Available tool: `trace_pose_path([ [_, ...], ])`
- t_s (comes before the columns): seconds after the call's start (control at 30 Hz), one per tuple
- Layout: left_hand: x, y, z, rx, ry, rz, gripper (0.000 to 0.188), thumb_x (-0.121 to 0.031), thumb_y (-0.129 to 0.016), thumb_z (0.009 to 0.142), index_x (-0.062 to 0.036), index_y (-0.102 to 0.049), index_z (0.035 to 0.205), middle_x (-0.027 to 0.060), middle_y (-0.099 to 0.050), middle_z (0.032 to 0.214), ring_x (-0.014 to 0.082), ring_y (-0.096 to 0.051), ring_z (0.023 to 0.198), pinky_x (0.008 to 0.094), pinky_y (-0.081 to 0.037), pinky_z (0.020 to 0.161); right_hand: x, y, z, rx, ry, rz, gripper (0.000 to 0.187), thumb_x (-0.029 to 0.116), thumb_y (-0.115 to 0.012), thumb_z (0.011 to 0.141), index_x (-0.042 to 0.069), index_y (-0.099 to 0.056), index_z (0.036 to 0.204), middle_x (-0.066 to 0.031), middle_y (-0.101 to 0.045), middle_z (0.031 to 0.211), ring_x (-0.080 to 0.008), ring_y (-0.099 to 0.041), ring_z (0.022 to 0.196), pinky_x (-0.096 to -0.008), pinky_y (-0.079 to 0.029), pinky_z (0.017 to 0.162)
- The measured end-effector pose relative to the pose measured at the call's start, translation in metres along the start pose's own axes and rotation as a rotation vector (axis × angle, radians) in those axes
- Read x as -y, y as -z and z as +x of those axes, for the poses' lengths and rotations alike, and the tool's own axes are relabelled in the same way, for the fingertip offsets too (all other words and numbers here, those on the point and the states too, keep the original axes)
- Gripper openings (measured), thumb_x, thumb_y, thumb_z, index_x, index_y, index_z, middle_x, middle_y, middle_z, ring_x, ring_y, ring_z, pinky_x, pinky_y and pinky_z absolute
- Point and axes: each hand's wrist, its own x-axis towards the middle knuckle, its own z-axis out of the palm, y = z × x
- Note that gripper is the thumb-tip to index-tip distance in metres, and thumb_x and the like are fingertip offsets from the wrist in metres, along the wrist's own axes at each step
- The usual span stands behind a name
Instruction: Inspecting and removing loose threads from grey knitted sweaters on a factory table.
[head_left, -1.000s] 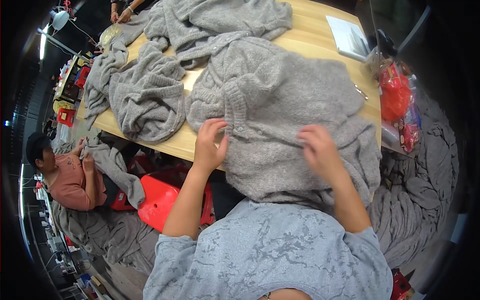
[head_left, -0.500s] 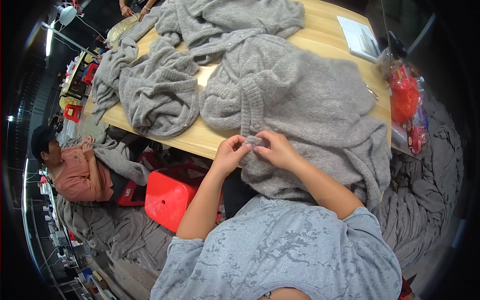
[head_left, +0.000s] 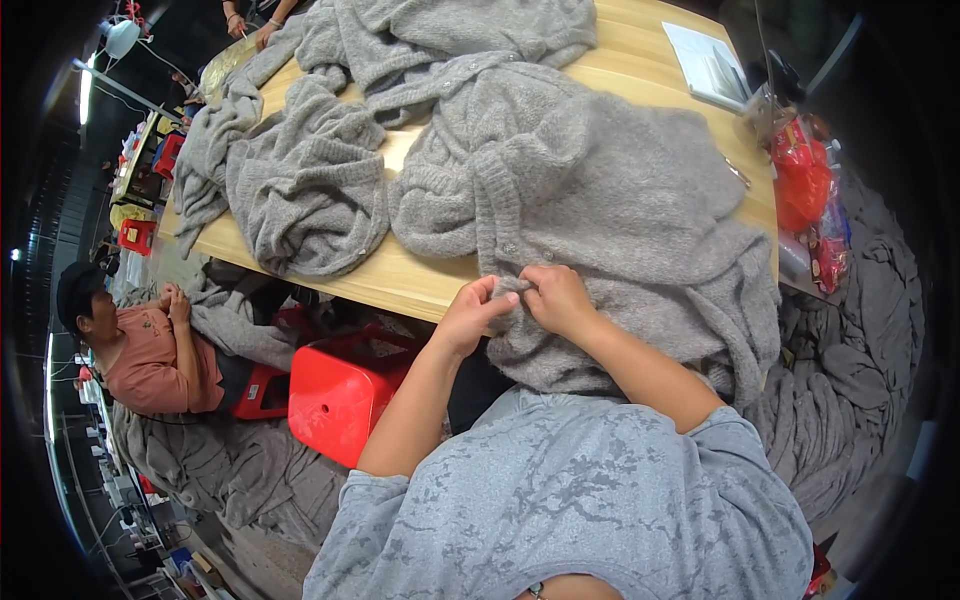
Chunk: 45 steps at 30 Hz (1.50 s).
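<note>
A grey knitted cardigan (head_left: 640,190) lies spread over the near part of the table, its lower edge hanging toward my lap. My left hand (head_left: 474,312) pinches the end of its ribbed button band between thumb and fingers. Close beside it, my right hand (head_left: 560,300) is closed on the same bit of knit, fingers curled. The fingertips of both hands almost meet there. Up the band from my hands a small button (head_left: 510,248) shows. Whether a needle or thread is between the fingers is too small to tell.
More grey knits (head_left: 305,195) lie at the left and far side of the wooden table (head_left: 640,60). White papers (head_left: 705,62) and red plastic bags (head_left: 800,175) are at the right. A red stool (head_left: 335,400) stands left of me; a seated person (head_left: 160,350) handles grey knitwear.
My right hand has turned, its fingers curling in more over the knit edge. My left hand keeps its pinch. The whole view has shifted slightly.
</note>
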Motion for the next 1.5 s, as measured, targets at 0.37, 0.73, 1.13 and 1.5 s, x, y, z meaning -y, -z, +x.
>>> trace_pose_path([
  [0.37, -0.007, -0.008, -0.002, -0.283, -0.713, 0.867, 0.016, 0.005, -0.051, 0.073, 0.0015, -0.056, 0.088, 0.0135, -0.058, 0.077, 0.0225, -0.058, 0.07, 0.0287, -0.045, 0.066, 0.008, 0.021, 0.051, -0.02, 0.186, -0.037, 0.015, 0.008, -0.056, 0.075, 0.003, -0.063, 0.087, -0.0146, -0.059, 0.087, -0.0332, -0.057, 0.081, -0.0395, -0.047, 0.071],
  [0.73, 0.006, -0.008, 0.007, -0.38, -0.765, 0.981, 0.022, 0.004, -0.045, 0.067, 0.0031, -0.053, 0.088, 0.0173, -0.05, 0.079, 0.0347, -0.051, 0.075, 0.0379, -0.042, 0.069, -0.006, -0.014, 0.076, 0.191, -0.082, -0.087, 0.018, 0.017, -0.069, 0.056, 0.001, -0.065, 0.065, -0.0201, -0.061, 0.067, -0.0348, -0.061, 0.065, -0.0409, -0.049, 0.062],
  [1.13, 0.028, -0.003, 0.008, -0.344, -0.688, 0.732, 0.02, 0.003, -0.048, 0.078, 0.0021, -0.05, 0.098, 0.0086, -0.054, 0.091, 0.0182, -0.053, 0.086, 0.028, -0.042, 0.079, 0.007, 0.018, 0.044, 0.358, -0.488, 0.539, 0.017, 0.011, -0.061, 0.063, 0.002, -0.056, 0.049, -0.0094, -0.049, 0.043, -0.0171, -0.042, 0.032, -0.0322, -0.033, 0.032],
  [1.5, 0.025, 0.017, 0.008, -0.219, -0.547, 0.481, 0.009, -0.005, -0.062, 0.083, -0.0038, -0.054, 0.081, -0.0037, -0.055, 0.073, 0.0022, -0.047, 0.064, 0.016, -0.038, 0.06, 0.012, 0.018, 0.005, 0.183, 0.226, -0.101, 0.024, 0.021, -0.052, 0.078, -0.002, -0.056, 0.084, -0.0212, -0.062, 0.08, -0.0381, -0.06, 0.077, -0.0451, -0.047, 0.067],
])
